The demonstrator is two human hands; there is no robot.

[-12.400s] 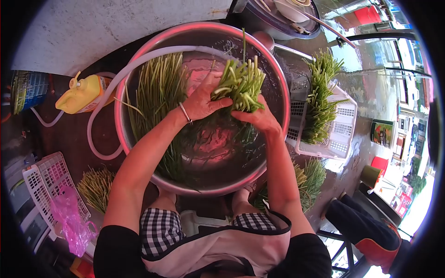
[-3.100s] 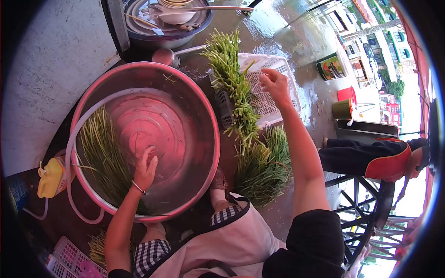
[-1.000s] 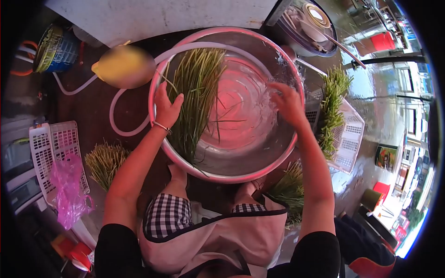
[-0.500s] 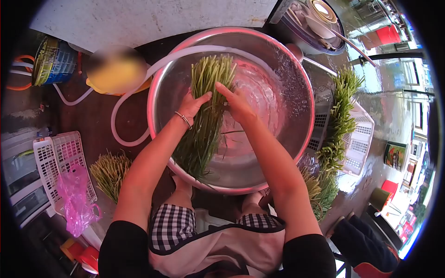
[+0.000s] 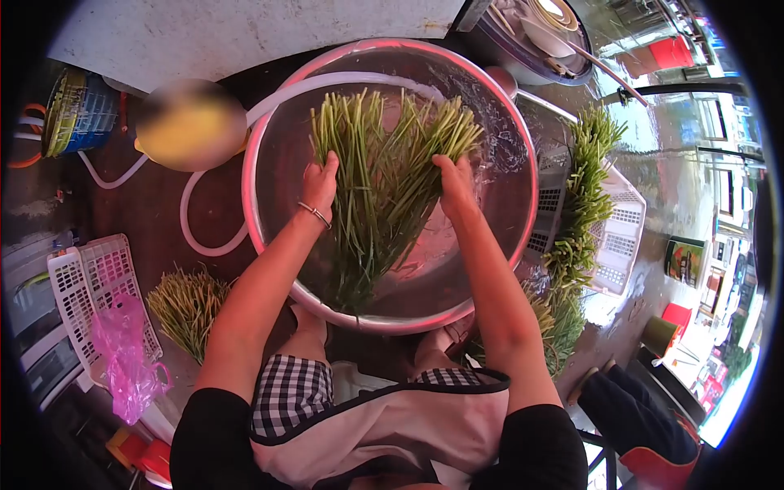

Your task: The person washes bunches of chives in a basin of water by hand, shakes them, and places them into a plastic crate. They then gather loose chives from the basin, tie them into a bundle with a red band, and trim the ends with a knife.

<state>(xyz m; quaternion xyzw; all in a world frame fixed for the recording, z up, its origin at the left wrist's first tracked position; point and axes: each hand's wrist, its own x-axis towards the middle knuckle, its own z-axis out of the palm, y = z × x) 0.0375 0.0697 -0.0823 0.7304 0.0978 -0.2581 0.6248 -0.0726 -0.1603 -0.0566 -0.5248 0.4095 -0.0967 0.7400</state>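
Note:
A large bunch of leafy green stalks (image 5: 376, 188) is spread like a fan over the wide metal basin (image 5: 250, 188). Its cut, pale ends point away from me and the leafy ends hang toward the near rim. My left hand (image 5: 321, 186) is closed round the left side of the bunch, with a bracelet at the wrist. On the opposite side, my right hand (image 5: 457, 184) grips another portion, thumb on top. Rippling water (image 5: 490, 139) shows in the basin. A pale hose (image 5: 327, 82) runs over the rim into it.
More stalks (image 5: 592, 196) lie on a white crate (image 5: 625, 237) at right. Another bunch (image 5: 188, 310) rests at left, near a white crate (image 5: 110, 278) with a pink plastic bag (image 5: 126, 351). A tub of dishes (image 5: 547, 41) stands at the far right; a person's legs (image 5: 633, 416) are lower right.
My hands have moved apart, the right one going rightward. The bunch, narrow and gathered before, is now fanned into two portions. The view has shifted slightly.

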